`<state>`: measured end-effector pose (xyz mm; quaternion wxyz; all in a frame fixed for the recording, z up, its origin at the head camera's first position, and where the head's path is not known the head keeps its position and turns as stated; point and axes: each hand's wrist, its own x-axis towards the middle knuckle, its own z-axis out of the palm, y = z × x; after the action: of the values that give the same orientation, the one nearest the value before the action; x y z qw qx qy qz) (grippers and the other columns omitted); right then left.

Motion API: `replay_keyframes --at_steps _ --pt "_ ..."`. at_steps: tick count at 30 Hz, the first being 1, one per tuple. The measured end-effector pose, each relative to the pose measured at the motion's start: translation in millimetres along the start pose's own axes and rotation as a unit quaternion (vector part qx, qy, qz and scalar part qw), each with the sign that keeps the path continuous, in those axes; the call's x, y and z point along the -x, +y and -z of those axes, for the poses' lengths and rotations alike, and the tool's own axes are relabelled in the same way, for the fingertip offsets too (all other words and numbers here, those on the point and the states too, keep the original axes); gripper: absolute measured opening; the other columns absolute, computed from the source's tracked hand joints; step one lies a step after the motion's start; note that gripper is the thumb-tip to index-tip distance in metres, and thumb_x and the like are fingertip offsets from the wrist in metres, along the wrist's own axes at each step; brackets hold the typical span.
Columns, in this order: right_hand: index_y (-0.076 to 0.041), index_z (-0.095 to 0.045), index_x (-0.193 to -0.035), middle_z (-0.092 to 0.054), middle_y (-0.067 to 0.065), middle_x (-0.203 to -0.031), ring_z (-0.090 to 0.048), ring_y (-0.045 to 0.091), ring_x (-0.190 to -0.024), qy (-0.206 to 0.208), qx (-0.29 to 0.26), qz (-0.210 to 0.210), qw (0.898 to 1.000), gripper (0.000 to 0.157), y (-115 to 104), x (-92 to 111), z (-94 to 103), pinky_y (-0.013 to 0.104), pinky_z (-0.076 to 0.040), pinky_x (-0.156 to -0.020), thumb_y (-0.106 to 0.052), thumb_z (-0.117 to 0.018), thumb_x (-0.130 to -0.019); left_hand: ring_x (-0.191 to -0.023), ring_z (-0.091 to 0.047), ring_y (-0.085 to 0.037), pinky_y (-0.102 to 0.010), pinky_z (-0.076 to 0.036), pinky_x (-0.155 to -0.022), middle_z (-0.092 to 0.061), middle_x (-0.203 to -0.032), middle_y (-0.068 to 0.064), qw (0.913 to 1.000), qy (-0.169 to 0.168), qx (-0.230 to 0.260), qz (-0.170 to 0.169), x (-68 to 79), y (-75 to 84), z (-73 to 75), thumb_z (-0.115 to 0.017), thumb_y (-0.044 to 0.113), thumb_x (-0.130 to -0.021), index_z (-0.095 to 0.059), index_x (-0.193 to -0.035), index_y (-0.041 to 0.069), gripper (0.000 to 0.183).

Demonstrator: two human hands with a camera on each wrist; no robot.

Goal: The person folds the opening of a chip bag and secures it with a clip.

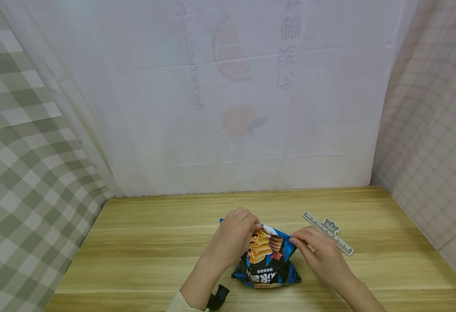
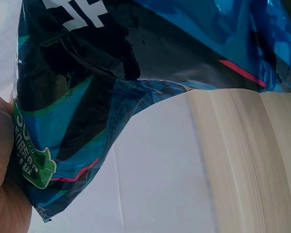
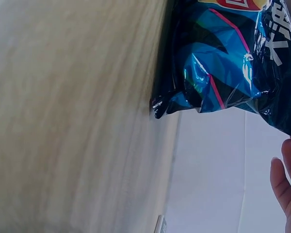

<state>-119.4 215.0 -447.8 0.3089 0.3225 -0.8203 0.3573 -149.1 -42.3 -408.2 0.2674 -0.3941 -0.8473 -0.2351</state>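
Leftmost, we see the left hand (image 1: 232,236), its grip curled over the top edge of a blue-and-black snack bag (image 1: 266,262), which rests on the table (image 1: 153,242) between both hands. Next, the right hand (image 1: 323,255) pinches the bag's upper right corner in its grip, and just beyond we find a gray clip (image 1: 330,227).

Clock centred on snack bag (image 1: 266,271): 1. Hands: 2; left hand (image 1: 231,236) at 10 o'clock, right hand (image 1: 323,255) at 3. Clip (image 1: 328,233): 1, at 2. Black object (image 1: 218,297): 1, at 8. Tabletop (image 1: 142,251): 1. Printed backdrop (image 1: 142,130): 1, at 12. Side hangings (image 1: 17,151): 2, at 10 and 2.
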Motion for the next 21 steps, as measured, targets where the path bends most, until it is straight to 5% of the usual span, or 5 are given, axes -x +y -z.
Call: replay_keyframes --at_steps 10,21 --pt "-0.011 -0.077 -0.096 -0.072 -0.005 -0.092 -0.062 0.008 -0.079 0.005 -0.012 0.012 1.000 0.035 0.0 -0.9 2.3 0.016 -0.050 -0.072 -0.036 -0.056 -0.108 -0.084 -0.060 -0.014 -0.025 -0.050 -0.077 -0.068 -0.089 0.001 0.9996 -0.006 -0.024 -0.014 -1.0 1.7 -0.4 -0.076 0.003 -0.094 -0.071 -0.095 0.008 0.007" --pt "-0.011 -0.077 -0.097 -0.072 -0.003 -0.091 -0.059 0.007 -0.078 0.005 -0.005 0.015 1.000 0.027 2.6 0.8 -0.6 0.016 -0.046 -0.066 -0.031 -0.062 -0.106 -0.082 -0.059 -0.014 -0.026 -0.050 -0.074 -0.067 -0.087 0.002 0.9989 -0.011 -0.043 0.012 -1.0 3.2 0.7 -0.079 -0.005 -0.089 -0.071 -0.096 0.007 0.015"
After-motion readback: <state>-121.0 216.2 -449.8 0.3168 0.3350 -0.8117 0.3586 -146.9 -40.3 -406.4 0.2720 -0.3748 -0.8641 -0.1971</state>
